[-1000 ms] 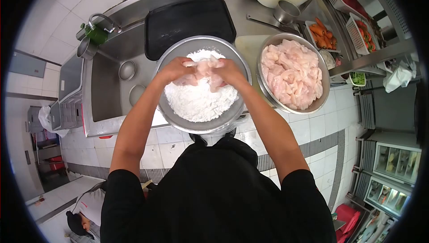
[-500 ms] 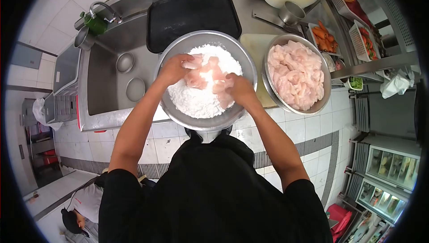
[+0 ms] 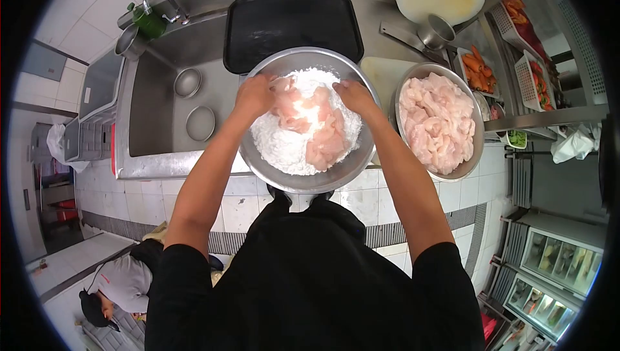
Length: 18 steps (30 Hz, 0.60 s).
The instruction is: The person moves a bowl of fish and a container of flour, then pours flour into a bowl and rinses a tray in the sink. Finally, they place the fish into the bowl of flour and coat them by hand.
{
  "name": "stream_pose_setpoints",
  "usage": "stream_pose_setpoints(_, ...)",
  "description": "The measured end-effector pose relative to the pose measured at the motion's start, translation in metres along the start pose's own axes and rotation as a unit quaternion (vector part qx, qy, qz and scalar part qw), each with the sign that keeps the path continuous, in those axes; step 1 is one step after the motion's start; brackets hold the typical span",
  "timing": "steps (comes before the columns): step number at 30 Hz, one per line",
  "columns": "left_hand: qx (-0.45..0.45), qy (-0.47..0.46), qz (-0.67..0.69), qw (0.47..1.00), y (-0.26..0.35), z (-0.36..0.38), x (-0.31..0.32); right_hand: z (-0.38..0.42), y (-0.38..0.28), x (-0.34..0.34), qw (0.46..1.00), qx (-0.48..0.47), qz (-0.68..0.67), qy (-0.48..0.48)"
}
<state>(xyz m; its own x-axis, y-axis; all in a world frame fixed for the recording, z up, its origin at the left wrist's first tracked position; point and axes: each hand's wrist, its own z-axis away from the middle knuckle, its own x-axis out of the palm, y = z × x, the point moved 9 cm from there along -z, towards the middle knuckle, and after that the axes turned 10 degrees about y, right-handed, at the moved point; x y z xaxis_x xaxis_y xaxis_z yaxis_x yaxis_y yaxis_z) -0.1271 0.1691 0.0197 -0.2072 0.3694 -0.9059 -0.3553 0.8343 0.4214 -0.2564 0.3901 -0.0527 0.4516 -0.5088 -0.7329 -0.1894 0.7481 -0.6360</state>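
A large metal bowl (image 3: pixel 307 186) holds white powder (image 3: pixel 278 145) with several pieces of raw pale meat (image 3: pixel 326 138) lying on it. My left hand (image 3: pixel 256 97) is inside the bowl's left side, beside the meat; its fingertips are hard to make out against the pieces. On the right side of the bowl, my right hand (image 3: pixel 356 97) is over the powder near the rim, fingers bent, and what lies under them is hidden. A second metal bowl (image 3: pixel 476 151) full of raw meat pieces stands to the right, partly beside a pale cutting board (image 3: pixel 381 70).
Behind the bowl lies a black tray (image 3: pixel 294 28). A sink (image 3: pixel 152 118) with two small metal bowls is at the left. Right of the tray are a knife (image 3: pixel 403 42), a metal cup (image 3: pixel 436 32) and carrots (image 3: pixel 478 70). Another person (image 3: pixel 126 286) is at lower left.
My right hand has moved up and away from the meat toward the bowl's right rim. More of the meat pieces now shows. The whole view has shifted slightly.
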Motion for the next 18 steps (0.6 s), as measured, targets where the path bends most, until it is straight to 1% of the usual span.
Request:
stream_pose_setpoints(1,-0.001,0.006,0.017,1.000,-0.001,0.003,0.001,-0.009,0.008,0.007,1.000,0.018,-0.012,0.020)
stream_pose_setpoints(2,-0.004,0.007,0.017,1.000,-0.002,0.005,-0.001,-0.012,0.004,0.008,1.000,0.017,-0.011,0.018)
stream_pose_setpoints(4,-0.071,-0.061,0.097,0.991,-0.014,0.013,0.008,-0.014,0.006,0.023,0.988,0.098,-0.113,-0.041)
stream_pose_setpoints(5,-0.074,-0.059,0.098,0.991,-0.016,0.014,0.004,-0.012,-0.005,0.021,0.988,0.096,-0.111,-0.043)
stream_pose_setpoints(6,-0.076,-0.122,0.206,0.968,-0.012,0.020,0.013,-0.005,-0.027,0.016,0.993,0.041,-0.105,-0.034)
stream_pose_setpoints(7,-0.076,-0.184,0.311,0.929,-0.003,0.028,0.022,0.001,-0.048,0.010,0.995,-0.013,-0.098,-0.024)
stream_pose_setpoints(8,-0.076,-0.184,0.313,0.929,-0.002,0.030,0.024,0.006,-0.061,0.021,0.982,-0.008,-0.153,-0.108)
stream_pose_setpoints(9,0.008,-0.159,0.234,0.959,0.007,0.029,0.023,0.012,-0.075,0.014,0.983,-0.008,-0.151,-0.107)
stream_pose_setpoints(10,0.093,-0.131,0.152,0.975,0.017,0.029,0.022,0.023,-0.096,0.011,0.985,-0.066,-0.091,-0.128)
stream_pose_setpoints(11,0.094,-0.131,0.153,0.975,0.018,0.030,0.026,0.035,-0.110,0.013,0.981,-0.123,-0.030,-0.148)
stream_pose_setpoints(12,0.095,-0.112,0.120,0.982,0.016,0.030,0.028,0.044,-0.120,0.014,0.968,-0.224,0.025,-0.114)
stream_pose_setpoints(13,0.096,-0.095,0.087,0.987,0.015,0.029,0.029,0.050,-0.114,0.022,0.962,-0.240,0.106,-0.076)
stream_pose_setpoints(15,0.102,-0.091,0.103,0.985,0.021,0.025,0.034,0.078,-0.114,0.012,0.957,-0.182,0.199,-0.103)
stream_pose_setpoints(16,0.106,-0.087,0.116,0.984,0.026,0.022,0.037,0.075,-0.105,0.008,0.968,-0.181,0.167,-0.054)
stream_pose_setpoints(17,0.106,-0.087,0.118,0.983,0.028,0.019,0.042,0.068,-0.089,0.010,0.968,-0.180,0.169,-0.054)
stream_pose_setpoints(18,0.127,-0.075,0.121,0.982,0.034,0.017,0.046,0.056,-0.071,0.007,0.971,-0.174,0.158,-0.035)
